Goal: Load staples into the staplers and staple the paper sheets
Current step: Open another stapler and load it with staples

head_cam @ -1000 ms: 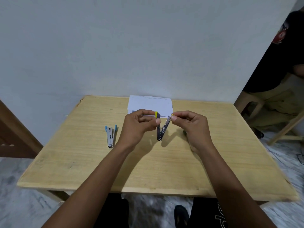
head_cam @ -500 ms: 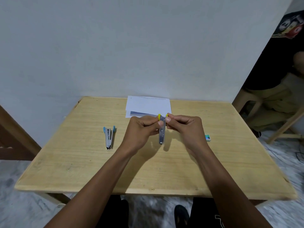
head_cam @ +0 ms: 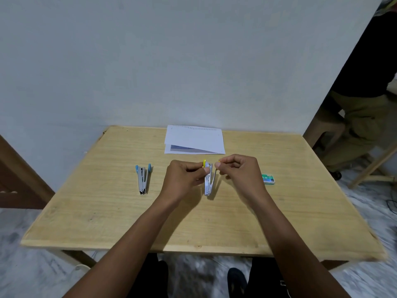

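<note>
Yellow-tipped stapler [head_cam: 208, 182] splays open over the wooden table [head_cam: 107, 211], my left hand [head_cam: 184, 180] pinching its body, my right hand [head_cam: 241, 173] its swung-out arm. Print on the green staple box [head_cam: 268, 179] is too small to read; paper sheets [head_cam: 194, 139] lie by the pale wall [head_cam: 150, 61].

Single head view, looking forward and down over table [head_cam: 300, 211], wall behind.

no legible text, staple box [head_cam: 268, 179] print blurred

Seated person [head_cam: 365, 117] cut off rt edge, staple box [head_cam: 268, 178] label unreadable, yellow stapler [head_cam: 207, 183] top behind L hand [head_cam: 182, 179]
</note>
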